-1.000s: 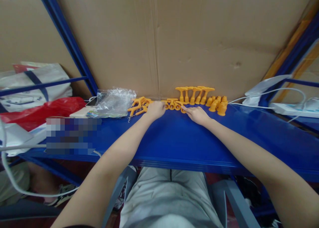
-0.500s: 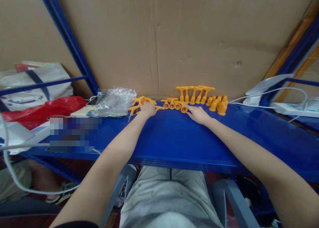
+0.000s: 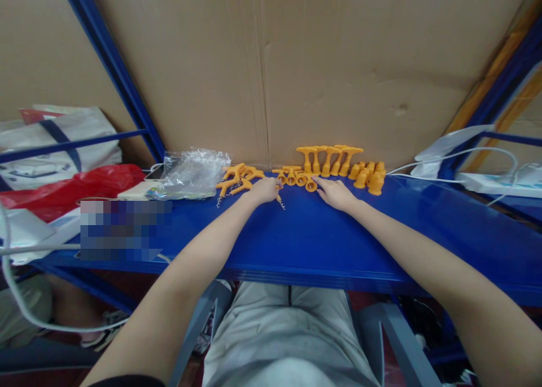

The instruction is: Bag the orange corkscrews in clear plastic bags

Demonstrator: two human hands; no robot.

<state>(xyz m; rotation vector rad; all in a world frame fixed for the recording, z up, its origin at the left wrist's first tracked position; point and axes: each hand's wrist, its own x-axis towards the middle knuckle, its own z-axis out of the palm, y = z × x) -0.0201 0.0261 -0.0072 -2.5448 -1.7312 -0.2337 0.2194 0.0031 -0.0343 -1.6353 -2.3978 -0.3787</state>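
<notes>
Blue metal shelf (image 3: 296, 234) serves as work surface, w/ big brown cardboard (image 3: 262, 65) standing behind it and blue frame posts at both sides.

Left hand (image 3: 265, 189) lies on shelf, fingers curled over an orange corkscrew (image 3: 278, 198); its metal spiral sticks out just right of the hand, tip resting on the shelf. Grip itself is partly hidden, but hand looks closed on the piece. Just left of this hand is a small heap of similar corkscrews (image 3: 237, 178).

Right hand (image 3: 336, 194) lies flat and loose, fingers stretched toward the lying orange bells (image 3: 300, 178), index tip touching or almost touching the nearest one; holds nothing. Behind are upright T-handles (image 3: 328, 158) and orange caps (image 3: 368, 177), close to cardboard.

No readable writing; one patch at left is pixelated. Clear plastic bag (image 3: 192, 172) and red bag (image 3: 71, 187) lie left, white cables (image 3: 457, 161) at right.
</notes>
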